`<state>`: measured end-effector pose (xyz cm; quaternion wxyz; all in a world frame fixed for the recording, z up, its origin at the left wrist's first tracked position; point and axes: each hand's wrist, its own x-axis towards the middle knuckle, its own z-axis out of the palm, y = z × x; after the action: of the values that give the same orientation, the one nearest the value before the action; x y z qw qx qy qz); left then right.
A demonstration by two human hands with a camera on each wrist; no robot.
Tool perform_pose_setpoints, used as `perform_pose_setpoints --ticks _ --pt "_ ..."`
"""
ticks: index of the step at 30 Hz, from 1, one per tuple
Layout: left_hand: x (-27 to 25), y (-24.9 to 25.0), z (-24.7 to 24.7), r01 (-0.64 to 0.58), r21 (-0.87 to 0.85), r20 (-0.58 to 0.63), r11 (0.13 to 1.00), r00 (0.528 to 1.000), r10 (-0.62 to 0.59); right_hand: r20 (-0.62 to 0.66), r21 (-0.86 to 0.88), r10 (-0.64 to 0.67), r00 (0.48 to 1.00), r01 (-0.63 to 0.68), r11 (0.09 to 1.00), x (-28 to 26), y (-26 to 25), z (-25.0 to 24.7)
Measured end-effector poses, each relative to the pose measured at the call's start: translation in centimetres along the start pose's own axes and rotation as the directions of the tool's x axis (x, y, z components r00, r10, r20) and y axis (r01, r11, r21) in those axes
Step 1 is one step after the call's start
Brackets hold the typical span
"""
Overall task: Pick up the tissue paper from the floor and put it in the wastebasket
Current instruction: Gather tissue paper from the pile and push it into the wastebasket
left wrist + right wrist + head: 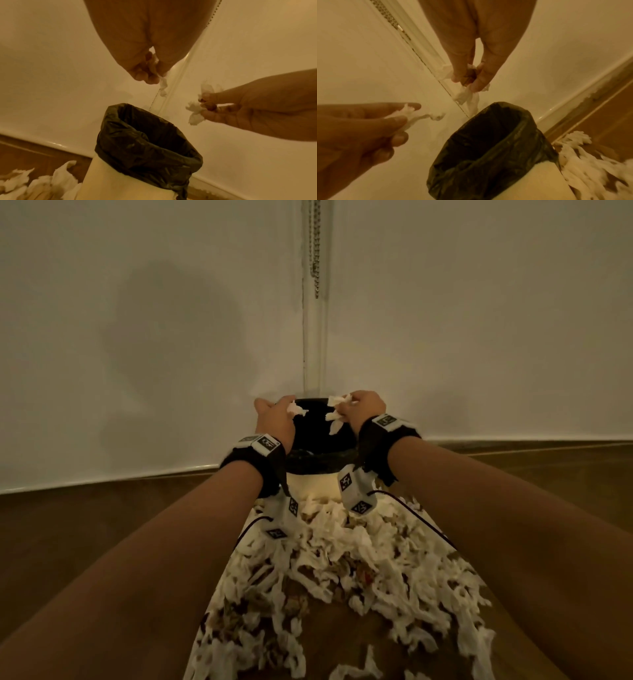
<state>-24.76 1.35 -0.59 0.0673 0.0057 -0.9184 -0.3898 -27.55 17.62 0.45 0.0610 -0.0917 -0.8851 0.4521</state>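
Two hands above a cream wastebasket [310,484] lined with black plastic: left hand [275,419] and right hand [366,407] each pinch white tissue scraps [334,414]; shredded tissue litter [359,563] covers the near wooden floor [102,525].

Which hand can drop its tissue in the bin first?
Probably the right hand. Its tissue hangs over the black-lined wastebasket opening in the head view. The left hand pinches its tissue nearer the rim's left edge, so it is only slightly worse placed.
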Motion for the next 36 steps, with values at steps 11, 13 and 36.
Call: perform_pose_setpoints --ticks 11,13,36 --pt "-1.1 -2.6 3.2 0.119 -0.139 0.104 0.983 0.989 -0.105 0.1 0.161 0.157 0.983 -0.171 0.972 -1.5 4.2 1.9" --pt "-1.9 -3.0 3.5 0.062 -0.165 0.054 0.984 0.997 -0.054 0.051 0.265 0.196 0.979 -0.202 0.943 -2.3 4.9 1.8" --pt "-22.6 -7.2 15.1 -0.438 0.29 0.915 0.851 0.386 -0.114 0.02 -0.125 0.701 0.713 -0.693 0.71 -23.2 22.8 -0.2"
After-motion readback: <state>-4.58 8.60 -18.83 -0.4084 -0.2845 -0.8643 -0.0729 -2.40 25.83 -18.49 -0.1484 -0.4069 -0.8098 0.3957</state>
